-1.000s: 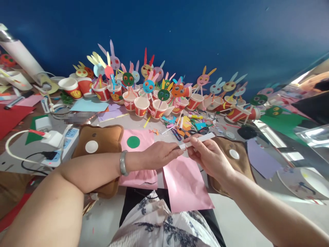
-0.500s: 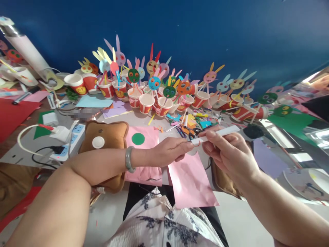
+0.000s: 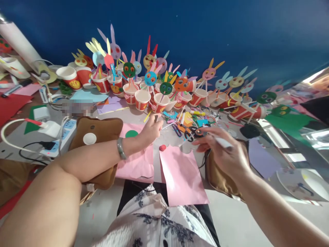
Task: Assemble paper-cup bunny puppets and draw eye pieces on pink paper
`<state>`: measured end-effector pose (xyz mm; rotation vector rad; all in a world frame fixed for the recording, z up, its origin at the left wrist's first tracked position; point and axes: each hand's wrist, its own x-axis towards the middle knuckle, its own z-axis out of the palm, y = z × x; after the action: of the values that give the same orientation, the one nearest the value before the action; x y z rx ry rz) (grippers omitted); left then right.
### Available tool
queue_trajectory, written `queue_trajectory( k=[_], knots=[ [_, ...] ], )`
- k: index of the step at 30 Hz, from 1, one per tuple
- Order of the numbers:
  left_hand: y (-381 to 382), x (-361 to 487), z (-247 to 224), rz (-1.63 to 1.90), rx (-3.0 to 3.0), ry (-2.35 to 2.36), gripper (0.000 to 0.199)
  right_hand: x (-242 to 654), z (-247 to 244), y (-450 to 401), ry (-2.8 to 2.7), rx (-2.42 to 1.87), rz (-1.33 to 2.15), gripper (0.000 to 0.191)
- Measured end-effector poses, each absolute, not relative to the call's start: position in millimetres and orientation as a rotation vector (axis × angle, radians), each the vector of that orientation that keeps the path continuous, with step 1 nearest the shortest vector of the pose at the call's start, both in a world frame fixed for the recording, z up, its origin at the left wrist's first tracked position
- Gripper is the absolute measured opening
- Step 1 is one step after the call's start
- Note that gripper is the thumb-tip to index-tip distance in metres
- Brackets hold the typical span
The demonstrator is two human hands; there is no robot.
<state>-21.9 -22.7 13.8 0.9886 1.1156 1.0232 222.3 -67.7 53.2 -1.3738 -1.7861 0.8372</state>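
Note:
My left hand has its fingers closed, and a small dark piece sticks up from them. It hovers above the pink sheet with a green circle. My right hand holds a white pen-like stick against the palm, its thumb and forefinger reaching toward black-handled scissors. A small red round lump sits at the top corner of a second pink sheet, whose upper edge has curved cut-outs. That sheet hangs over the table's front edge.
Red-and-white paper cups with rabbit-faced paper figures line the blue wall. Markers and paper scraps lie in front of them. Brown cushioned pads flank the sheets. A power strip with cables lies left; purple paper lies right.
My hands have come apart. The left moved left and upward; the white stick stayed in the right hand, which lowered slightly. The red lump has come into view.

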Motion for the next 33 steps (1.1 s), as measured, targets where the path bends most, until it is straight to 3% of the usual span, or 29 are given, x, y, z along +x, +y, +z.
queue_trajectory(
  k=[3, 6, 9, 13, 17, 21, 29, 33],
  knots=[
    [-21, -24, 14, 0.940, 1.026, 1.131, 0.049, 193, 33, -58, -1.983, -1.357, 0.872, 0.031],
    [-22, -26, 12, 0.949, 1.101, 1.129, 0.055, 174, 20, -52, -2.234, -1.313, 0.775, 0.024],
    [-25, -26, 10, 1.074, 1.171, 1.144, 0.046, 163, 7, -48, -2.321, -1.298, 0.727, 0.025],
    [-41, -30, 16, 1.235, 1.543, 0.982, 0.019, 157, -10, -44, -2.349, -1.274, 0.692, 0.017],
    [-65, -34, 23, 0.969, 2.424, 0.519, 0.029, 157, -9, -41, -2.289, -1.220, 0.793, 0.008],
    [-83, -30, 18, 0.502, 3.068, 0.282, 0.023, 163, 5, -41, -2.149, -1.260, 0.783, 0.006],
    [-97, -20, 6, 0.120, 3.218, 0.563, 0.029, 185, 3, -43, -2.156, -1.242, 0.815, 0.016],
    [-97, -21, 11, 0.000, 3.160, 0.546, 0.030, 179, -4, -49, -2.203, -1.123, 0.711, 0.012]
  ],
)
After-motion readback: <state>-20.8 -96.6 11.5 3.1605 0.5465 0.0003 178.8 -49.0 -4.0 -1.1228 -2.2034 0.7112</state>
